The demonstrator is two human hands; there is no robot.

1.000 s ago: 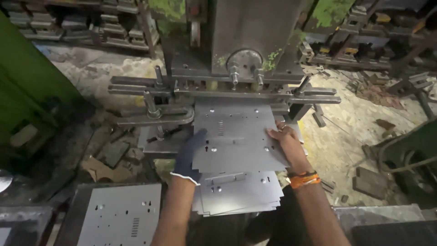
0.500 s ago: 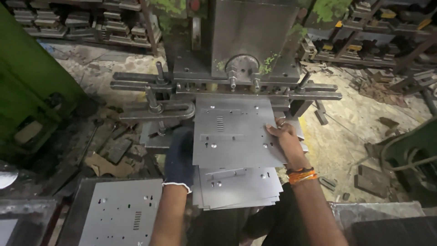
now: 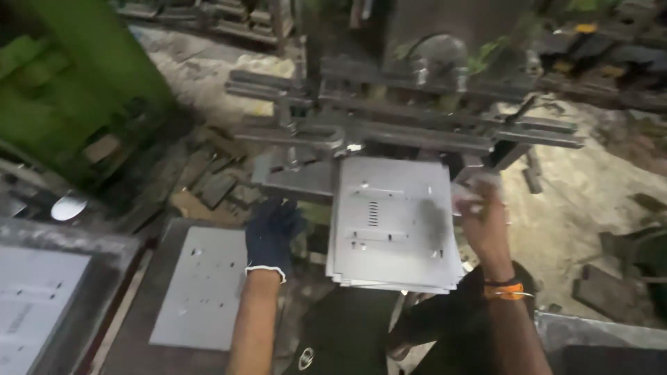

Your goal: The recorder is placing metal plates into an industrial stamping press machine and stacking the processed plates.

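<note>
Grey metal sheets [image 3: 392, 226] are steadied under the press [image 3: 417, 90] by the right hand [image 3: 479, 215], its blurred fingers' closure untellable, while the gloved left hand [image 3: 271, 232], fingers curled on nothing, is kept beside them, so the stack is judged to need squaring next.

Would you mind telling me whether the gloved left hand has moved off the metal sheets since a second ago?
Yes. The left hand has come off the sheet stack, leftward away from the press.

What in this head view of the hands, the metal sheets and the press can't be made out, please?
- Right hand: motion-blurred at the edge of the stack of sheets; its grip cannot be told.
- Left hand: dark glove against dark clutter; fingertip contact unclear.
- Stack: sheet count too fine to tell.
- Press: upper part cut off by the top edge.
- Flat sheet at far left: cut off by the left edge.
</note>
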